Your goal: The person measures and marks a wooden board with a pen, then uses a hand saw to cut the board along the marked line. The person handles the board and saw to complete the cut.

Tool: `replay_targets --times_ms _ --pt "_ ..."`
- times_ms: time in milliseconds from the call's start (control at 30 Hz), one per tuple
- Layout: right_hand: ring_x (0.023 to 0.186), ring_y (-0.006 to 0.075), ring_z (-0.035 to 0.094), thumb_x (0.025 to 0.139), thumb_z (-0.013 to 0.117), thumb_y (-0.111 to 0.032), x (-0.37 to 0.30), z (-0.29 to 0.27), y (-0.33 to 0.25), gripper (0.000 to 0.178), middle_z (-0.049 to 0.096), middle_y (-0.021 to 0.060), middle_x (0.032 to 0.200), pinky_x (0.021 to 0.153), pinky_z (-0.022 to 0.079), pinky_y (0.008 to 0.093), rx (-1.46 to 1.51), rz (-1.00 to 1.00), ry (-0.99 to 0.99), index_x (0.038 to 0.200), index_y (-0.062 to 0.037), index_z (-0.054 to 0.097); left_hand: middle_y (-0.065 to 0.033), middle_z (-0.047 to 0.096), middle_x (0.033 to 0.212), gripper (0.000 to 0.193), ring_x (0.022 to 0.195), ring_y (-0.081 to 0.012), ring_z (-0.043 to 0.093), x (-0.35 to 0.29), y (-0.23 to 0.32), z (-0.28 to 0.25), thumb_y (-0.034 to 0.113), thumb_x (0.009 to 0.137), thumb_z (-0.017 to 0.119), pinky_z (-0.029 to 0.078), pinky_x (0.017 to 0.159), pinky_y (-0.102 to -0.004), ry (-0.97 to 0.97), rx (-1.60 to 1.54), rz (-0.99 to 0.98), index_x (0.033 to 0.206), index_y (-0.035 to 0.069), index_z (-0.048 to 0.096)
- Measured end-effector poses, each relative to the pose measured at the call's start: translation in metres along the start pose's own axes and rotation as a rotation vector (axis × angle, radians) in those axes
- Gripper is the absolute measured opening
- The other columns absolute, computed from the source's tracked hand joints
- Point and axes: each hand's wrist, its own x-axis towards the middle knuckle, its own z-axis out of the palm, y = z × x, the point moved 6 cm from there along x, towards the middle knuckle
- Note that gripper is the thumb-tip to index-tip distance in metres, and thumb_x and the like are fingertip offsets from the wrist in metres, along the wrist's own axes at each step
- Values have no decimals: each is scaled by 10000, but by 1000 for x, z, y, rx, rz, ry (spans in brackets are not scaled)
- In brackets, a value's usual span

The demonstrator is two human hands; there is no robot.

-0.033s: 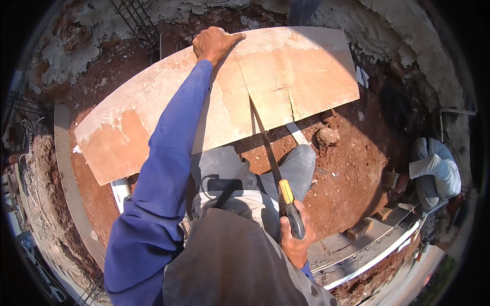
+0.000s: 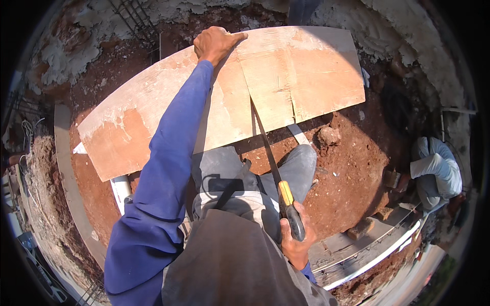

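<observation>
A long plywood board (image 2: 319, 74) lies across in front of me, its pale surface patched with dried residue. My left hand (image 2: 215, 45) is closed over its far edge, the thumb stretched along that edge. From below, my right hand (image 2: 297, 245) grips a handsaw (image 2: 270, 153) by its black and yellow handle. The blade runs away from me, and its far end sits in a slit at the board's near edge. A thin line continues from the slit toward the far edge. To the right of it, a dark crack opens at the near edge.
Beneath the board are a white pipe (image 2: 121, 191) and a pale strip (image 2: 297, 134). Red soil with a rock (image 2: 328, 136) surrounds my legs. A person (image 2: 436, 168) crouches at the right, near bricks (image 2: 360, 228) on a ledge. Steel rebar (image 2: 133, 19) stands at the far left.
The board has shifted slightly to the right, with its left end a little higher. My left hand has moved a touch right with it; the saw has hardly moved.
</observation>
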Motion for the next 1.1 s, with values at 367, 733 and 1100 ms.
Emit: replay_targets --times_ms 367,733,1100 --pt "1004 247 702 878 725 -99 -23 -9 -9 446 704 220 1094 862 543 340 97 81 -3 1271 61 588 -101 654 573 639 530 -226 637 -9 -31 20 717 663 734 471 543 -384 -36 -1 -17 605 81 712" --pt "994 304 709 866 731 -82 -19 -11 -3 421 682 273 1109 891 546 372 71 54 12 1217 109 596 -97 659 581 645 553 -249 650 0 -12 9 721 660 730 501 589 -383 -16 -21 6 627 77 724" --pt "1009 255 697 906 705 -124 -11 -10 0 423 699 233 1091 897 537 347 33 75 -41 1252 86 581 -114 664 598 663 552 -253 647 3 -22 5 723 669 727 494 594 -378 -27 13 -36 615 63 713"
